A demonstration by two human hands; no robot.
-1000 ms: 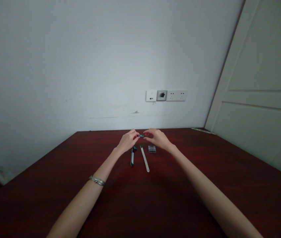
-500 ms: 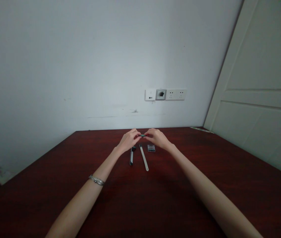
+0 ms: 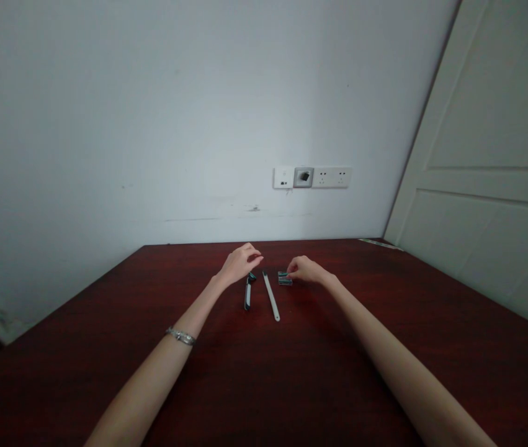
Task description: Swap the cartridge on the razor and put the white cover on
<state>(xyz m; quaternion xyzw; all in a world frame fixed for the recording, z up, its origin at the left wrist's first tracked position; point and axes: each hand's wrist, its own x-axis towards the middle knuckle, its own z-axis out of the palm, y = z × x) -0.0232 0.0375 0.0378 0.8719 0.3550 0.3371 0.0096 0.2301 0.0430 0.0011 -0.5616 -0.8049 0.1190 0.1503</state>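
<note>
My right hand (image 3: 304, 269) is closed at the small clear case (image 3: 285, 283), its fingertips at a teal-and-dark razor blade cartridge (image 3: 283, 274) in the case's far part. The fingers partly cover the cartridge. To the left, my left hand (image 3: 240, 262) hovers over the table with thumb and forefinger slightly apart and nothing visible between them. Just below it lies a razor (image 3: 247, 294) with a grey and black handle and a teal-tinged head. Between razor and case rests a long pale stick (image 3: 272, 298) with a dark tip and a hole at its near end.
The dark red wooden table (image 3: 245, 385) reaches back to a white wall (image 3: 198, 124). Sockets and a switch panel (image 3: 331, 177) are mounted on the wall. A white panelled door (image 3: 487, 155) stands along the right side.
Both hands held a small teal piece between them. My right hand has moved down and right with it to the clear case. My left hand has let go and stayed nearly in place.
</note>
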